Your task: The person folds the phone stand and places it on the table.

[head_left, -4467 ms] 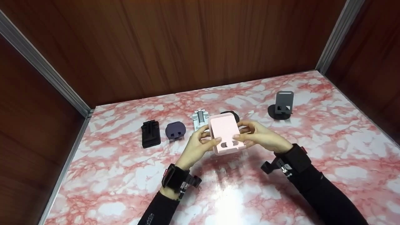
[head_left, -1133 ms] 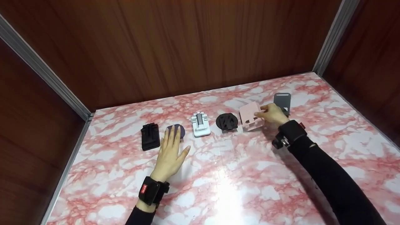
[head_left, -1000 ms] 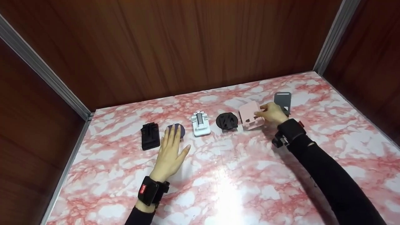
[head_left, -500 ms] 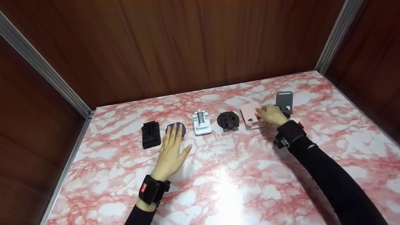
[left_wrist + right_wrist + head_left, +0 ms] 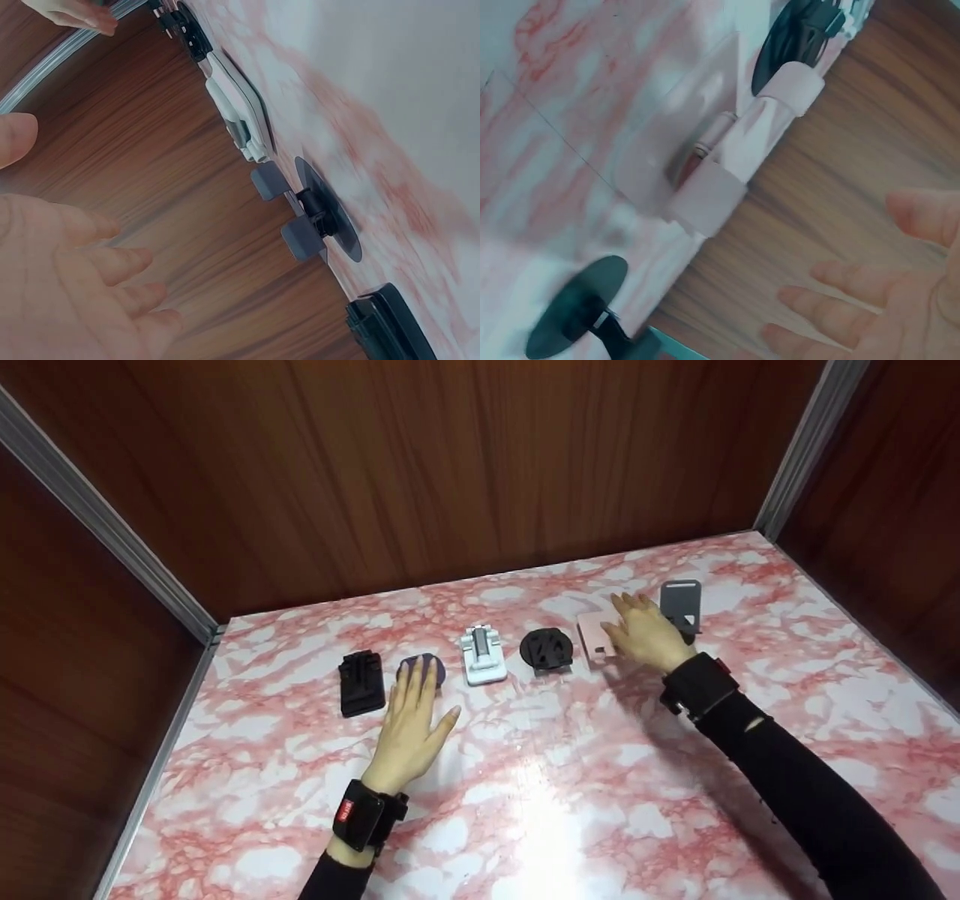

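Note:
In the head view my left hand (image 5: 407, 739) is spread flat, its fingertips overlapping the purple phone stand (image 5: 430, 666). The left wrist view shows a gap between those fingers and the purple stand's tabs (image 5: 302, 238). On the right, my right hand (image 5: 649, 637) has its fingers extended above the pink phone stand (image 5: 592, 631) and hides much of it. Seen from the right wrist, the pink stand (image 5: 712, 195) rests on the table with its hinge showing, apart from the hand (image 5: 877, 292). Neither hand holds anything.
Between the hands stand a white phone stand (image 5: 484, 656) and a black round one (image 5: 546, 649). A black phone stand (image 5: 361, 684) lies far left, and a grey one (image 5: 681, 604) stands upright just beyond my right hand. Wood panels (image 5: 450, 472) border the marbled table (image 5: 540, 780).
Earlier both hands held the pink stand up; it now sits in the row at right. My right fingers have let go of it and lifted. The left hand stays over the purple stand.

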Action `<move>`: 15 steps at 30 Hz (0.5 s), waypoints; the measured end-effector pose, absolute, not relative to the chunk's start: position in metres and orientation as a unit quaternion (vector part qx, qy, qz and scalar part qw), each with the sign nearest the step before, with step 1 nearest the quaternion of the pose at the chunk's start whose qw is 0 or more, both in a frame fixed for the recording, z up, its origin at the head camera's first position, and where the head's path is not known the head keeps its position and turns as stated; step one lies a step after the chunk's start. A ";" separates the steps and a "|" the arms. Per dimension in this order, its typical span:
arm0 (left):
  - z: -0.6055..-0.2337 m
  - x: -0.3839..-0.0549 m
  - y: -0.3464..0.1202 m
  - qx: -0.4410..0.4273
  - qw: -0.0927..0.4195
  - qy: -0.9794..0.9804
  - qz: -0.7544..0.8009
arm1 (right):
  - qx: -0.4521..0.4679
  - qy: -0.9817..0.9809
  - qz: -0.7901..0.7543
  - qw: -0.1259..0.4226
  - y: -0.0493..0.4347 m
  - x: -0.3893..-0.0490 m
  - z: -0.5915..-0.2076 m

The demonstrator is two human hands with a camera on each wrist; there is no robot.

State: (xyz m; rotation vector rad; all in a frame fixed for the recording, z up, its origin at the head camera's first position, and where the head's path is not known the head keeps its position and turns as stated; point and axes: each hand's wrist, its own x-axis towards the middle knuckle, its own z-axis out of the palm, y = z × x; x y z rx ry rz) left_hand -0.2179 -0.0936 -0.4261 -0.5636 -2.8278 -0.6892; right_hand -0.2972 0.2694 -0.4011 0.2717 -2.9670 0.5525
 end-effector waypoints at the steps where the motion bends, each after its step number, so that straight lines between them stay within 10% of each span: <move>1: -0.426 -0.218 -0.093 -0.189 0.089 -0.950 -0.231 | 0.094 -0.980 0.169 0.057 0.269 -0.295 -0.401; 15: -0.432 -0.216 -0.089 -0.192 0.100 -0.953 -0.210 | 0.111 -0.979 0.083 0.150 0.284 -0.281 -0.414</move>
